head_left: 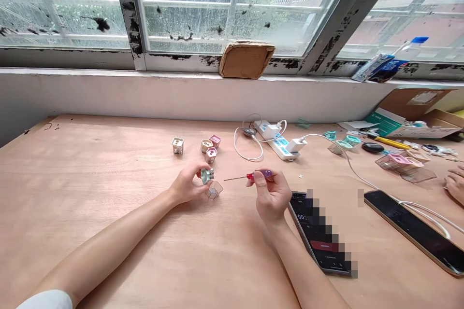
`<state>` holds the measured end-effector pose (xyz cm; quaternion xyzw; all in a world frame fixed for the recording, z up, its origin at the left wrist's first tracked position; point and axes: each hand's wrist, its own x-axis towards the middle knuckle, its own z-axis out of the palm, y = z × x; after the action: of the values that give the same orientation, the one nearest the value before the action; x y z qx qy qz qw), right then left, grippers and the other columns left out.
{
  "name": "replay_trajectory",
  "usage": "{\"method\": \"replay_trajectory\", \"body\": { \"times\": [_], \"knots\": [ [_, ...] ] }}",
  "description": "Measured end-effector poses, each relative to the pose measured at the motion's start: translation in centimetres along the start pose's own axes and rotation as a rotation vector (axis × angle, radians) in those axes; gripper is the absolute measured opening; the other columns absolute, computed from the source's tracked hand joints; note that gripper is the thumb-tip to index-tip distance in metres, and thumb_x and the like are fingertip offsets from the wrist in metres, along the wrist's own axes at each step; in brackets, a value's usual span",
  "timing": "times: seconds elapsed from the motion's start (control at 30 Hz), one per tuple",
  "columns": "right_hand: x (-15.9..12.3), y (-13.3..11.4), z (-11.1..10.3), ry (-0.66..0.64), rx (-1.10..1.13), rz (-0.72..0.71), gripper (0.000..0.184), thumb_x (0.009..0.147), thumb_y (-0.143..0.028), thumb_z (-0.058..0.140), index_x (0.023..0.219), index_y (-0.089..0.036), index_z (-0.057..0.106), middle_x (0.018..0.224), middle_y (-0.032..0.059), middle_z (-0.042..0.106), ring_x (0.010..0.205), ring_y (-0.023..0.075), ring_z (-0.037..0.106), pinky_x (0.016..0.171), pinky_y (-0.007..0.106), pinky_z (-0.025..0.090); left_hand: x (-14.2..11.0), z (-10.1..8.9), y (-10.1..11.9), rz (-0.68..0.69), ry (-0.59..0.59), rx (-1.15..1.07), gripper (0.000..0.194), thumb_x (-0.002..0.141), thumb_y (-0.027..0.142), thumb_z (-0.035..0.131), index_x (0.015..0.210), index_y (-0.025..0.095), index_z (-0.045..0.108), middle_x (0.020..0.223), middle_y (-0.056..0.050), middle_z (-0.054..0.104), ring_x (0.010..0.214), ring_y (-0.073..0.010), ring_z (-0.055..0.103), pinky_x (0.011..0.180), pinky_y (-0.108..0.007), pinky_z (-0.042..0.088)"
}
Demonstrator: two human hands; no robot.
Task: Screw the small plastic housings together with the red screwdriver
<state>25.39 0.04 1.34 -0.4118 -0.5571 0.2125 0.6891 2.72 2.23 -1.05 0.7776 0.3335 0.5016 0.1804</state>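
Two hands work close together above a wooden table top (90, 193). Our left hand (186, 186) is closed around a small cube-shaped part (207, 175) with a clear greenish face. A little red shows behind it, but we cannot tell what this red piece is. Our right hand (271, 195) grips a small screwdriver (250, 176) by its purple handle, between the thumb and fingers. Its thin shaft lies almost level, with the long axis running from right to left, and the tip points toward the cube-shaped part but stays a short way from it. So the part lies to the left of the tip, and our left hand is the nearer one, because it holds the part.

Just beside our left hand, a clear hexagonal plastic case (213, 190) sits on the table. Ahead of our hands are four small cubes (206, 146) in cream and pink colours. To the right we see a white power strip (275, 139) with chargers, a phone (319, 236) with a blurred screen, and a larger dark tablet (413, 231). At the far right edge, another person's hand (456, 184) rests near clear pink plastic pieces (398, 163).
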Motion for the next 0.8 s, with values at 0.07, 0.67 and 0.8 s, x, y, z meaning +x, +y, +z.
{"method": "replay_trajectory", "body": {
  "times": [0.07, 0.67, 0.8],
  "knots": [
    [-0.1, -0.7, 0.3, 0.009, 0.063, 0.007, 0.019, 0.090, -0.037, 0.071, 0.089, -0.020, 0.063, 0.069, -0.0021, 0.066, 0.050, 0.0124, 0.063, 0.050, 0.026, 0.055, 0.0, 0.0, 0.2, 0.016, -0.005, 0.005, 0.025, 0.084, 0.021, 0.068, 0.108, 0.020, 0.060, 0.091, -0.004, 0.068, 0.077, -0.0147, 0.061, 0.071, -0.028, 0.053],
    [-1.0, -1.5, 0.8, -0.114, 0.093, 0.059, 0.020, 0.091, -0.040, 0.070, 0.091, -0.021, 0.064, 0.072, -0.0004, 0.071, 0.055, 0.0145, 0.069, 0.053, 0.028, 0.060, -0.4, 0.3, 0.1, -0.057, -0.030, -0.020, 0.027, 0.084, 0.025, 0.068, 0.108, 0.020, 0.057, 0.087, -0.002, 0.065, 0.074, -0.0141, 0.059, 0.071, -0.027, 0.051],
    [-0.9, -1.6, 0.8, -0.115, 0.069, 0.072, 0.024, 0.091, -0.043, 0.069, 0.091, -0.020, 0.063, 0.072, 0.0002, 0.071, 0.055, 0.0154, 0.069, 0.054, 0.030, 0.061, -0.4, 0.2, 0.1, -0.053, -0.036, -0.013, 0.026, 0.083, 0.024, 0.067, 0.107, 0.020, 0.057, 0.087, -0.002, 0.065, 0.074, -0.0144, 0.059, 0.071, -0.028, 0.051]
  ]
}}
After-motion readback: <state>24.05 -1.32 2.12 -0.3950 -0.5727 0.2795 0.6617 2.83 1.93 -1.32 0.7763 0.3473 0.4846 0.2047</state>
